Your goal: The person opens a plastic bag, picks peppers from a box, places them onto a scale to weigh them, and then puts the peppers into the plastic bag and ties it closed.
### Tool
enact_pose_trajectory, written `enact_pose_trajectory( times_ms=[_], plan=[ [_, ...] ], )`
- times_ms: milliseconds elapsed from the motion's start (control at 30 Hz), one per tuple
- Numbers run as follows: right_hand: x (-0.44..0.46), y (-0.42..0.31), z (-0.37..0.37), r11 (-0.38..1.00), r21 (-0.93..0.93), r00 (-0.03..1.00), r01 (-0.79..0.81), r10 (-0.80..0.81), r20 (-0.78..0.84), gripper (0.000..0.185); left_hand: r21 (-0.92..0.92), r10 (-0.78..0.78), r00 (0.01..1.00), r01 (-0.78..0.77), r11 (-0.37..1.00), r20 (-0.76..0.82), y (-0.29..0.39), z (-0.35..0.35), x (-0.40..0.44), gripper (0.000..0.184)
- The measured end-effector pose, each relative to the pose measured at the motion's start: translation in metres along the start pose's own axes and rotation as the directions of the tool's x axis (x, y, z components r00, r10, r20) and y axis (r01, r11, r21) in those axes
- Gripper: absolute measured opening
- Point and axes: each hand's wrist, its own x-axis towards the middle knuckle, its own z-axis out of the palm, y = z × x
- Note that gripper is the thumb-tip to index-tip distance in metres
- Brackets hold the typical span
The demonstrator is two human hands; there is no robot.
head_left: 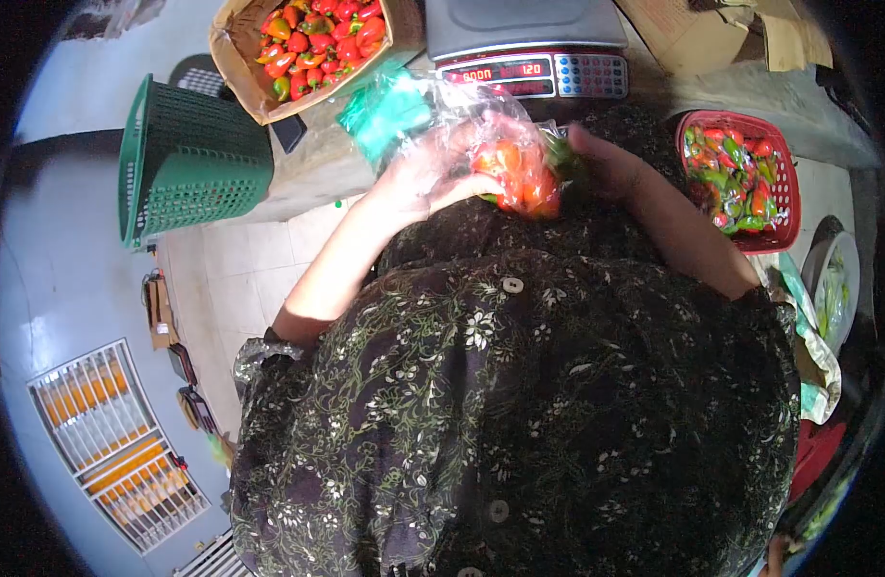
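Note:
A clear plastic bag of red and orange peppers [521,178] is at the front of my body, just below the scale. My left hand [442,168] is wrapped round the bag from the left. At the bag's right side, near its dark green end, is my right hand [606,159], blurred and in shadow, so its fingers cannot be made out. Beside my left hand lies a green and clear plastic bag [385,115]. Behind the peppers stands a digital scale [524,24] with a lit red display.
A box [236,82] of loose red peppers stands at the back left, beside a green basket [197,159]. On the right are a red basket [791,197] with bagged peppers and a white bowl [846,288]. Cardboard [687,34] lies at the back right.

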Motion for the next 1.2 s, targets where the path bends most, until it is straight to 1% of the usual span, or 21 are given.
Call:
enact_pose_trajectory(
  times_ms=[67, 167, 233, 300, 367, 433, 467, 533, 600, 633, 667, 700, 800, 867, 900, 933, 967, 1000, 1067, 1100, 1200],
  plan=[
    [0.007, -0.011, 0.021, 0.96, 0.28, 0.987, -0.002, -0.043, 0.155, 0.065, 0.198, 0.053, 0.998, -0.049, 0.979, -0.014, -0.018, 0.003, -0.002, 0.053],
    [0.014, -0.005, 0.033, 0.883, 0.459, 0.991, -0.101, 0.129, -0.03, 0.086, 0.431, 0.125, 0.992, -0.101, 0.897, -0.026, -0.019, 0.01, 0.0, 0.056],
    [0.016, -0.007, 0.039, 0.997, 0.003, 0.985, 0.076, -0.074, -0.156, 0.086, 0.492, 0.13, 0.992, -0.107, 0.864, -0.012, -0.012, 0.011, 0.006, 0.064],
    [0.016, -0.005, 0.038, 0.981, -0.159, 0.967, 0.111, -0.143, -0.209, 0.078, 0.481, 0.088, 0.996, -0.067, 0.874, -0.02, -0.002, 0.01, 0.012, 0.064],
    [0.014, 0.002, 0.024, 0.999, -0.004, 0.966, 0.046, -0.046, -0.255, 0.062, 0.484, 0.04, 0.999, -0.046, 0.874, 0.023, 0.002, 0.005, 0.018, 0.066],
    [0.017, 0.004, 0.006, 0.935, 0.349, 0.985, -0.061, 0.0, 0.173, 0.061, 0.478, 0.08, 0.997, -0.069, 0.876, -0.004, -0.01, 0.005, 0.017, 0.068],
    [0.019, 0.009, -0.006, 0.913, 0.402, 0.956, -0.074, -0.05, 0.29, 0.062, 0.474, 0.1, 0.995, -0.081, 0.877, -0.016, -0.014, 0.007, 0.016, 0.07],
    [0.024, 0.013, -0.02, 0.913, 0.407, 0.889, -0.033, -0.159, 0.43, 0.068, 0.187, -0.131, 0.991, 0.135, 0.973, -0.038, -0.002, 0.011, 0.018, 0.068],
    [0.022, 0.016, -0.018, 0.934, 0.349, 0.962, 0.082, -0.166, 0.218, 0.075, -0.1, -0.275, 0.961, 0.272, 0.957, -0.016, -0.007, 0.016, 0.014, 0.064],
    [0.015, -0.001, 0.022, 0.941, 0.316, 0.992, 0.123, -0.115, -0.044, 0.078, -0.235, -0.301, 0.954, 0.292, 0.927, -0.003, -0.026, 0.022, 0.007, 0.061],
    [0.011, -0.01, 0.043, 0.949, 0.275, 0.949, 0.154, -0.065, -0.307, 0.081, -0.365, -0.325, 0.946, 0.308, 0.879, 0.015, -0.036, 0.026, 0.004, 0.059],
    [0.014, -0.008, 0.032, 0.944, 0.289, 0.964, 0.16, -0.086, -0.253, 0.084, -0.356, -0.278, 0.956, 0.292, 0.888, 0.091, -0.014, 0.022, 0.008, 0.059],
    [-0.011, -0.012, 0.021, 0.928, 0.336, 0.987, 0.164, -0.153, -0.057, 0.07, -0.2, -0.419, 0.895, 0.443, 0.874, 0.152, -0.005, 0.015, 0.007, 0.057],
    [-0.011, -0.005, 0.016, 0.977, -0.165, 0.933, 0.131, -0.178, -0.313, 0.064, -0.215, -0.299, 0.95, 0.312, 0.925, 0.091, -0.021, 0.02, 0.004, 0.056],
    [-0.009, -0.005, 0.02, 0.915, -0.4, 0.876, 0.058, -0.239, -0.418, 0.062, -0.187, -0.25, 0.965, 0.261, 0.947, 0.084, -0.017, 0.019, 0.005, 0.057],
    [-0.01, -0.005, 0.026, 0.829, -0.558, 0.825, 0.046, -0.347, -0.447, 0.067, -0.159, -0.196, 0.977, 0.207, 0.965, 0.08, -0.015, 0.018, 0.006, 0.057],
    [-0.013, -0.004, 0.035, 0.719, -0.695, 0.767, 0.016, -0.455, -0.453, 0.073, -0.004, -0.169, 0.985, 0.17, 0.986, 0.028, -0.019, 0.019, 0.005, 0.058],
    [-0.015, -0.007, 0.046, 0.59, -0.807, 0.703, -0.033, -0.56, -0.438, 0.078, 0.034, -0.213, 0.977, 0.212, 0.977, 0.015, -0.009, 0.018, 0.006, 0.058],
    [-0.016, -0.017, 0.06, 0.562, -0.827, 0.684, -0.005, -0.601, -0.413, 0.083, 0.109, -0.295, 0.955, 0.296, 0.949, -0.021, 0.018, 0.017, 0.009, 0.059],
    [-0.015, -0.02, 0.065, 0.55, -0.835, 0.675, 0.008, -0.619, -0.401, 0.086, 0.175, -0.209, 0.974, 0.222, 0.959, -0.089, 0.012, 0.019, 0.008, 0.059],
    [-0.008, -0.025, 0.07, 0.396, -0.915, 0.756, 0.077, -0.622, -0.206, 0.078, 0.258, -0.267, 0.963, 0.269, 0.928, -0.043, 0.01, 0.013, 0.004, 0.064]
  ],
)
